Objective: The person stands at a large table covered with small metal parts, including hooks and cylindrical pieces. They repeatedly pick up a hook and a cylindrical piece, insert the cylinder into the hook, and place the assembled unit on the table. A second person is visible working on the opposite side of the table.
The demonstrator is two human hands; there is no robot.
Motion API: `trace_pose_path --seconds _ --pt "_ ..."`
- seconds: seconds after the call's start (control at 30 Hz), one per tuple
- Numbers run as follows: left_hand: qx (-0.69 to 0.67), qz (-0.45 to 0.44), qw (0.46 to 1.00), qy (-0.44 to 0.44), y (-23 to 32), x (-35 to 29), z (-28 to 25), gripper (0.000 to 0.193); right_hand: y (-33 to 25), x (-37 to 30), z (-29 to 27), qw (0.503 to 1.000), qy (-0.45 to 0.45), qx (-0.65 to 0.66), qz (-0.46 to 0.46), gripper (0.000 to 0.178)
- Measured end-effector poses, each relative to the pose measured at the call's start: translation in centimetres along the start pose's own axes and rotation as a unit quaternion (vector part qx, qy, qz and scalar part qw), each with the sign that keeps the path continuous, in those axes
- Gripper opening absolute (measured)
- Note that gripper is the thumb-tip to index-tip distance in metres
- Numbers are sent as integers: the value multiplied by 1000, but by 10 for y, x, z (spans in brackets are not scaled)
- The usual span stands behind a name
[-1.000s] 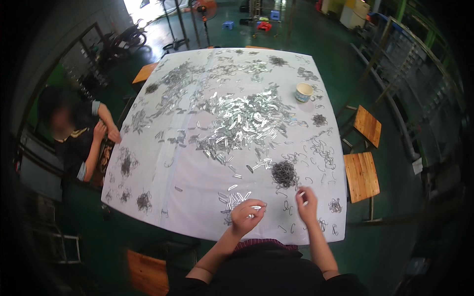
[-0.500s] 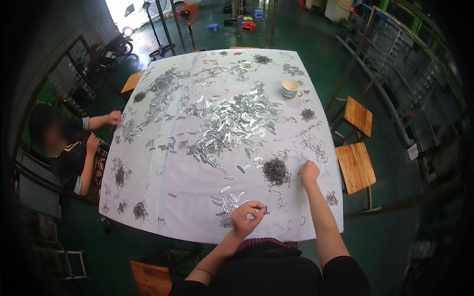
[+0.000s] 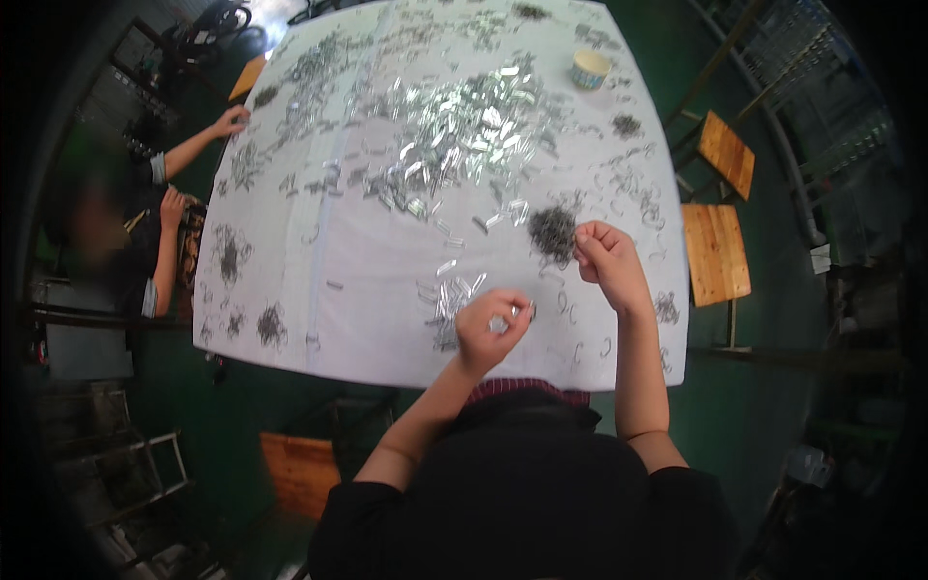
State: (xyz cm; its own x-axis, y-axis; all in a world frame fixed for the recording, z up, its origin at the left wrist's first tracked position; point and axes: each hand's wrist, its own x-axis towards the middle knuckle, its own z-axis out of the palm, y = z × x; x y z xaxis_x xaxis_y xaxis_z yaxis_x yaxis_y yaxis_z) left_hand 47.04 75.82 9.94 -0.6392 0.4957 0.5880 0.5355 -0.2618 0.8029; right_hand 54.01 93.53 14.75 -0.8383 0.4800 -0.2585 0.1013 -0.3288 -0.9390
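My left hand (image 3: 493,327) hovers over the near edge of the table, thumb and forefinger pinched round a small metal piece (image 3: 533,311) of which only a dark end shows. Beside it lies a small heap of shiny, narrow metal strips (image 3: 450,298). My right hand (image 3: 611,263) is at the right edge of a dark heap of bent wire hooks (image 3: 552,233), fingertips pressed together; whatever they hold is too small to make out. Loose wire hooks (image 3: 565,307) are scattered between and around my hands.
A large heap of metal strips (image 3: 464,126) covers the middle of the white-topped table (image 3: 377,280). A paper cup (image 3: 590,72) stands at the far right. Smaller hook piles (image 3: 272,326) lie around. Wooden stools (image 3: 715,256) flank the right side. Another person's hand (image 3: 230,120) rests at the left edge.
My right hand has moved from the loose hooks at the right to the edge of the dark heap. My left hand keeps its pinch. The whole view has tilted downward.
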Motion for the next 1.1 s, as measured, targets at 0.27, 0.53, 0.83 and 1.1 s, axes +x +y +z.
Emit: trace_pose_path --seconds 0.27,0.53,0.83,1.1 --pt "-71 -39 996 23 -2 -2 1 26 12 -38 37 998 -55 -40 -7 7" --pt "-39 -24 999 -7 -1 -6 -3 26 35 -38 39 992 -46 -103 -63 4" --pt "-22 -19 1000 2 -5 -9 -7 25 38 -37 33 993 -37 -100 -49 5" --pt "-25 -30 998 42 -11 -10 -10 27 111 0 -61 922 32 -386 10 16"
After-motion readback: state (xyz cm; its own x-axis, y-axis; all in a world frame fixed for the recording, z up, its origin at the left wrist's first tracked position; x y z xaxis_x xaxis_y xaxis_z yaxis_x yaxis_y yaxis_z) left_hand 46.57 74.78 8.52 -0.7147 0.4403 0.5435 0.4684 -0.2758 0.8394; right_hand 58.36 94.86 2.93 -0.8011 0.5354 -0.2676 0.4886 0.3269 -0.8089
